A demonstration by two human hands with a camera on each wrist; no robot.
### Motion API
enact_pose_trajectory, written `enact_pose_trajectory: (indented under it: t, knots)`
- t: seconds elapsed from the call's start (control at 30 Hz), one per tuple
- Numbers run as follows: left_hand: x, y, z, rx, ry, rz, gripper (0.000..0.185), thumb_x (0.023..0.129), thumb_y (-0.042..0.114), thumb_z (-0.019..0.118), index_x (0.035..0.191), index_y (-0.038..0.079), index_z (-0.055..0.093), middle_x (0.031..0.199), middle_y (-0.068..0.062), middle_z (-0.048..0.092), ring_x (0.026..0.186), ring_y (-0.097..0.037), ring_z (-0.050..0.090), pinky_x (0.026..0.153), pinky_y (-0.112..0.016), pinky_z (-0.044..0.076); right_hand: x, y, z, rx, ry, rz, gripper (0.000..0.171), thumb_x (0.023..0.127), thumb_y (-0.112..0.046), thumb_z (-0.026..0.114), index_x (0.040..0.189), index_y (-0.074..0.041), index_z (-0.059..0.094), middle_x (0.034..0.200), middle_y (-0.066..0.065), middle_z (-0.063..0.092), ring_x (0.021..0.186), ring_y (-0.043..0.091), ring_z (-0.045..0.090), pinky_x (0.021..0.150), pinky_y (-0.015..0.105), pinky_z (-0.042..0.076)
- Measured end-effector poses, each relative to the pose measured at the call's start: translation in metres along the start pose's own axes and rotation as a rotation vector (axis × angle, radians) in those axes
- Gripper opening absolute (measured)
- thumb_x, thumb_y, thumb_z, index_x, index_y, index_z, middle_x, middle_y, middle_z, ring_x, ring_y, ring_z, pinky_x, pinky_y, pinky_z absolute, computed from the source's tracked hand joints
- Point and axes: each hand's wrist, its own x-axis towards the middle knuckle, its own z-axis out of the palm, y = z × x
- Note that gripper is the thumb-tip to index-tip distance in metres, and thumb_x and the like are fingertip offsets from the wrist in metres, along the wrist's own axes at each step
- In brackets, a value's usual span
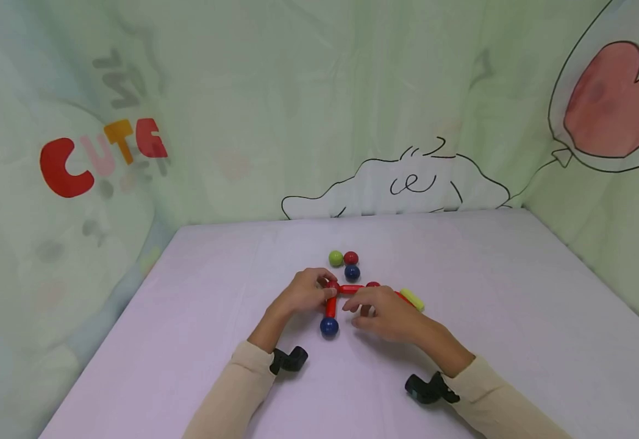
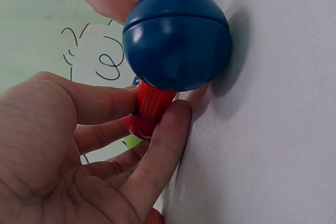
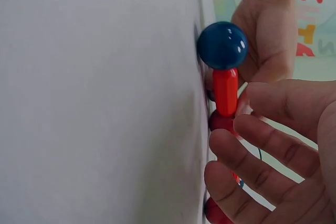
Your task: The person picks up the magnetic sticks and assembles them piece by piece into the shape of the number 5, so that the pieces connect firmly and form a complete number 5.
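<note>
Head: left hand [image 1: 303, 292] pinches the red ball [image 1: 332, 285] joining the red sticks [image 1: 330, 306] on the table [image 1: 517, 292]; right hand [image 1: 385, 311] rests loose, fingers relaxed.
Left wrist: the blue ball [image 2: 176, 38] looks hard, light and smooth.
Right wrist: the stick middle looks easiest to hold.

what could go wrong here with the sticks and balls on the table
The left hand pinches only the corner red ball, so the red stick with the blue ball may swing or detach. The right hand hovers over the horizontal red stick and might knock it apart.
</note>
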Motion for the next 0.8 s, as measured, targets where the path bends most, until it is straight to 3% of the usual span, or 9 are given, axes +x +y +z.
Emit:
enact_pose_trajectory:
  t: [0.47,0.8]
  knots:
    - [-0.007,-0.001,0.002,-0.006,-0.003,-0.017,0.022,0.098,0.015,0.066,0.119,0.008,0.068,0.101,-0.007,0.064,0.072,-0.019,0.064,0.069,-0.03,0.053,-0.007,0.008,-0.014,-0.015,0.124,0.036,0.022,0.091,-0.007,0.073,0.113,-0.008,0.075,0.096,-0.004,0.07,0.087,0.014,0.06,0.075,0.028,0.054]
    - [-0.002,-0.002,0.001,0.013,0.004,-0.024,0.026,0.099,0.018,0.065,0.124,0.011,0.068,0.108,-0.008,0.063,0.078,-0.02,0.064,0.072,-0.032,0.055,-0.012,0.018,-0.046,-0.091,0.238,0.156,0.028,0.093,-0.01,0.07,0.121,-0.006,0.072,0.108,0.01,0.071,0.093,0.024,0.062,0.069,0.03,0.055]
